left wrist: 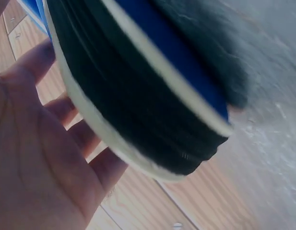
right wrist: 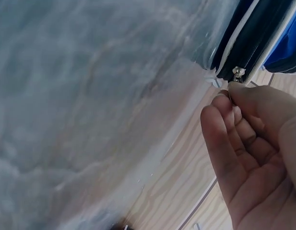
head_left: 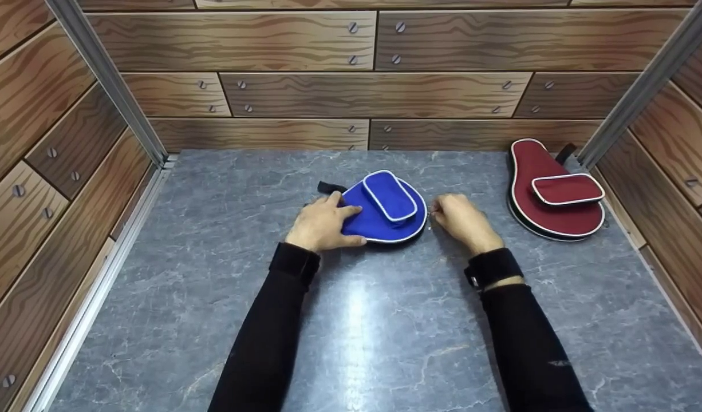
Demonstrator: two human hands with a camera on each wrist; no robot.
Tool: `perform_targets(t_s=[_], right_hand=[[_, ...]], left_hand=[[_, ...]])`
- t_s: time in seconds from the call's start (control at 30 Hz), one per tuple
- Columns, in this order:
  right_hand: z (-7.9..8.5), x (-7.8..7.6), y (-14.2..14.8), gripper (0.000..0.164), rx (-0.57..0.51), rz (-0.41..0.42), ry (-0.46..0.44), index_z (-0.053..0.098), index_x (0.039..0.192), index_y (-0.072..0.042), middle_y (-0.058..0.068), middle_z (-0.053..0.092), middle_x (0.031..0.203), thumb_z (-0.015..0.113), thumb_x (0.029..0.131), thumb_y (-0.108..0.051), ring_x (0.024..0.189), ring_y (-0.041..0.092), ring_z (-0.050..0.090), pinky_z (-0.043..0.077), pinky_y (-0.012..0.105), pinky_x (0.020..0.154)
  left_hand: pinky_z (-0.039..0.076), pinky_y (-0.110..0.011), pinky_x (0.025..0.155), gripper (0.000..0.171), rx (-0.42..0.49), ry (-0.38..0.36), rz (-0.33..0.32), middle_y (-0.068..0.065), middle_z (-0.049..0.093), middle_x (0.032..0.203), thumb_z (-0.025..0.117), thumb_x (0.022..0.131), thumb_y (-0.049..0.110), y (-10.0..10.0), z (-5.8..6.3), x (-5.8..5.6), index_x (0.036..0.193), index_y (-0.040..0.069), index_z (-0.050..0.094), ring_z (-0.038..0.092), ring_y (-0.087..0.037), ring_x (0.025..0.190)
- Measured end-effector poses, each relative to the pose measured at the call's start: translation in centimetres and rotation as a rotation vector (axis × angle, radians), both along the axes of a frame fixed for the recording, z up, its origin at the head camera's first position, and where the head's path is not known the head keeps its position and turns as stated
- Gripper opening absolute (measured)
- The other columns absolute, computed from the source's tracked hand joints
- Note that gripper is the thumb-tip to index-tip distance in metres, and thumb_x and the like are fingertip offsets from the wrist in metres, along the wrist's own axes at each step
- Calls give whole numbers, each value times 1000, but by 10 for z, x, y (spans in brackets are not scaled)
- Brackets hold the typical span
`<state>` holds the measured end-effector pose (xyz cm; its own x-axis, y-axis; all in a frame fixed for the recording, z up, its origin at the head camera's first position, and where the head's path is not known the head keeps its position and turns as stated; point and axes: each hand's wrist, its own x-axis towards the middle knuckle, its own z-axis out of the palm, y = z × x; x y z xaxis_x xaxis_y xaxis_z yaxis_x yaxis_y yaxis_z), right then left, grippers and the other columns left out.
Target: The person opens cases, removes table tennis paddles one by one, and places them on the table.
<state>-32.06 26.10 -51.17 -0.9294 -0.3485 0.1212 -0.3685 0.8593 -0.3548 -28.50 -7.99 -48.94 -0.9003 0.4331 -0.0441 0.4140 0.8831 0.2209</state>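
Note:
A blue table tennis racket case point(head_left: 377, 226) with white piping and a raised front pocket point(head_left: 390, 195) lies flat on the grey tabletop. My left hand point(head_left: 319, 224) rests on its left end, fingers spread over the top. In the left wrist view, the case's black zipped side band point(left wrist: 128, 91) runs past those fingers. At the case's right edge my right hand point(head_left: 461, 220) pinches the metal zipper pull point(right wrist: 239, 73) between thumb and fingers. A black strap point(head_left: 331, 187) sticks out beyond the left hand.
A dark red case point(head_left: 537, 214) of the same shape, with its own pocket, lies at the back right near the side wall. Wood-patterned walls point(head_left: 294, 94) with metal corner posts point(head_left: 113, 86) enclose the table at the back and both sides.

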Motion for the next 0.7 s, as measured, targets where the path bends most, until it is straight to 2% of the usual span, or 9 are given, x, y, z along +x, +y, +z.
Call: perform_targets(t_s=[0.17,0.4,0.57,0.7], right_hand=[[2,0,4,12,11,-32,8,80,97,1,26,84,103,69,101,1,103,51,81,64,69,93],[5,1,5,15,15,-58,4,83,103,2,29,85,110,69,105,-2,107,53,82,65,71,94],[6,1,6,14,24,-44,11,81,96,-1,23,84,101,68,102,1,96,47,79,64,67,89],[5,2,8,14,31,-34,13,80,94,-2,21,83,99,68,100,2,93,44,78,63,66,86]], left_hand=[[59,-69,123,75,-26,-2,-62,-20,59,171,80,103,72,5,5,4,167,34,68,61,-44,154],[49,-70,135,70,-104,-82,-161,-26,47,185,74,108,69,9,17,9,168,34,67,49,-51,170],[54,-63,133,65,-133,-81,-293,-23,60,173,75,109,65,9,26,4,164,32,71,60,-45,163],[60,-57,126,64,-149,-11,-411,-15,68,159,80,106,64,9,29,-5,159,28,75,67,-37,152]])
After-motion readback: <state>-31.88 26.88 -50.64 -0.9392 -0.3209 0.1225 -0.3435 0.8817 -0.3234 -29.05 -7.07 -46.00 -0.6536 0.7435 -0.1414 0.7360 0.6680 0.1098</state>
